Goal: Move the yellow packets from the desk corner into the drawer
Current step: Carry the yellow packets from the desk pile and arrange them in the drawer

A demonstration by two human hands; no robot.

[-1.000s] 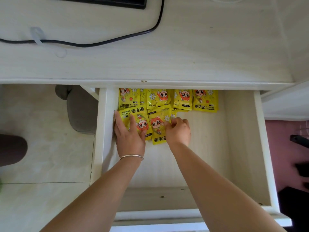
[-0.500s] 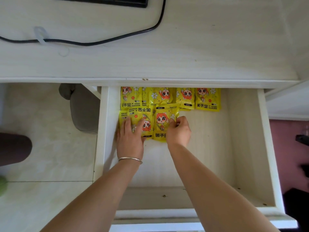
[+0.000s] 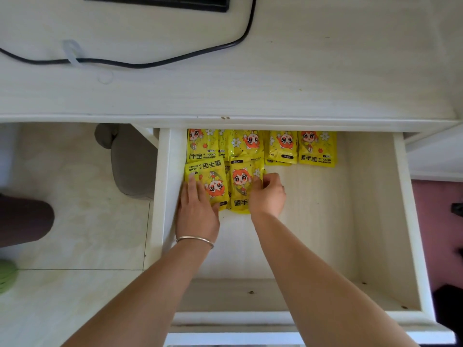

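The white drawer (image 3: pixel 411 221) is pulled open below the desk top (image 3: pixel 275 71). Several yellow packets with a cartoon figure lie in a row (image 3: pixel 317 149) along its back. Two more sit in front of that row at the left. My left hand (image 3: pixel 198 211) lies flat, fingers extended, on the left front packet (image 3: pixel 213 176), close to the drawer's left wall. My right hand (image 3: pixel 268 196) has its fingers curled on the right edge of the middle front packet (image 3: pixel 241 181), which lies flat. No packets show on the desk.
A black cable (image 3: pixel 150 64) snakes over the desk, and a dark device (image 3: pixel 155 2) sits at its far edge. A grey seat (image 3: pixel 132 161) stands on the tiled floor left of the drawer. The drawer's right and front parts hold nothing.
The middle front packet went from tilted to straight and sits closer to the back row. Both hands stayed on their packets, shifting slightly.
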